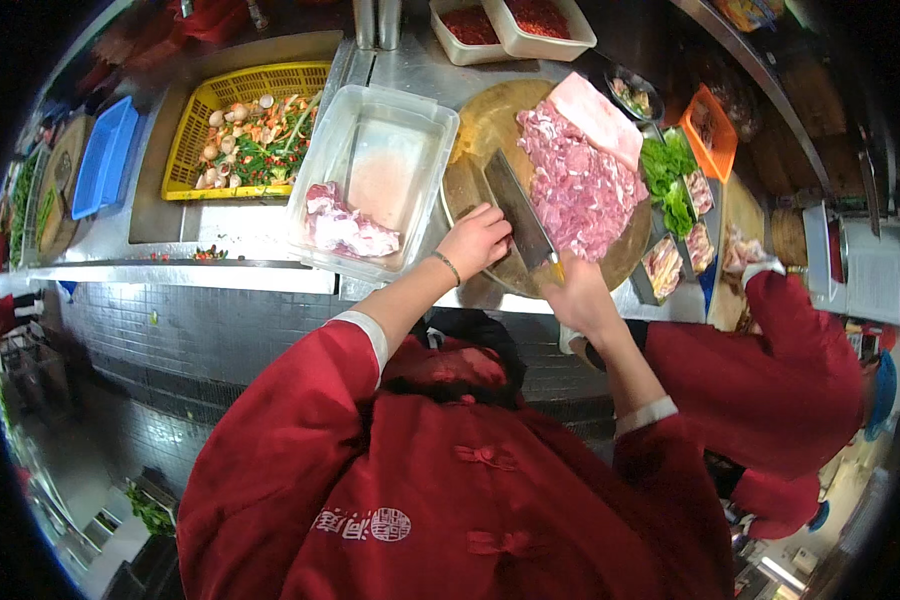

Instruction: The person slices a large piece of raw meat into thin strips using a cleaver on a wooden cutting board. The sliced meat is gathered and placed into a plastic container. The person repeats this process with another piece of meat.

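Observation:
My right hand (581, 292) grips the yellow handle of a cleaver (520, 210). The broad steel blade points away from me, over a round wooden chopping board (487, 101). Beside the blade's left face is my left hand (476, 238), its fingers curled; whether anything lies under them is hidden. A heap of sliced raw meat (581, 184) covers the board's right half. At the heap's far side rests a slab of pale pork skin or fat (596, 120). Left of the board, a clear plastic tub (379, 161) contains a raw meat piece (349, 223).
A yellow plastic basket (176, 161) of eggshells and vegetable scraps stands left. White containers (551, 49) of chopped red chilli sit behind the board. Right are lettuce leaves (671, 176), small meat trays (661, 270) and an orange basket (724, 142). A red-sleeved co-worker (765, 390) stands close by.

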### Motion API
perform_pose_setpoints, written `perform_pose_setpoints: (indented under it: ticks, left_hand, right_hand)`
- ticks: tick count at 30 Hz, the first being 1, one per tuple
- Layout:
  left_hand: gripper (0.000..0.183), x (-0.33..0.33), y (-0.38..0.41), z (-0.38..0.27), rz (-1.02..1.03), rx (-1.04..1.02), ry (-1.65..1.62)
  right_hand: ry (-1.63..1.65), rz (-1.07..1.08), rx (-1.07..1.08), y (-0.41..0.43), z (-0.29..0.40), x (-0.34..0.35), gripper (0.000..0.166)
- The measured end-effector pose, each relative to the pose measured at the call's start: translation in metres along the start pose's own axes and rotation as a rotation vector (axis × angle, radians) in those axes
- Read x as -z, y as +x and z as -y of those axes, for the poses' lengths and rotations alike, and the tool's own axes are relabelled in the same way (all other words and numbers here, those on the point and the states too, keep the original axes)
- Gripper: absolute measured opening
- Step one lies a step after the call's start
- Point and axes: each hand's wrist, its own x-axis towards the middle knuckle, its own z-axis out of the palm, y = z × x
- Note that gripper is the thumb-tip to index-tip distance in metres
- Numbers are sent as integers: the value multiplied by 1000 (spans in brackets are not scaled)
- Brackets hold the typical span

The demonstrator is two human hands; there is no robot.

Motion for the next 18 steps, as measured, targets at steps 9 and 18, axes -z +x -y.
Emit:
perform_pose_setpoints:
  ticks: [9, 18]
  left_hand:
    - [10, 1, 2, 12, 61, -68, -36]
    - [11, 5, 1, 18, 99, -126, -46]
  right_hand:
    - [-9, -111, -66, 4, 4, -8, 28]
    - [70, -62, -138, 8, 8, -15, 29]
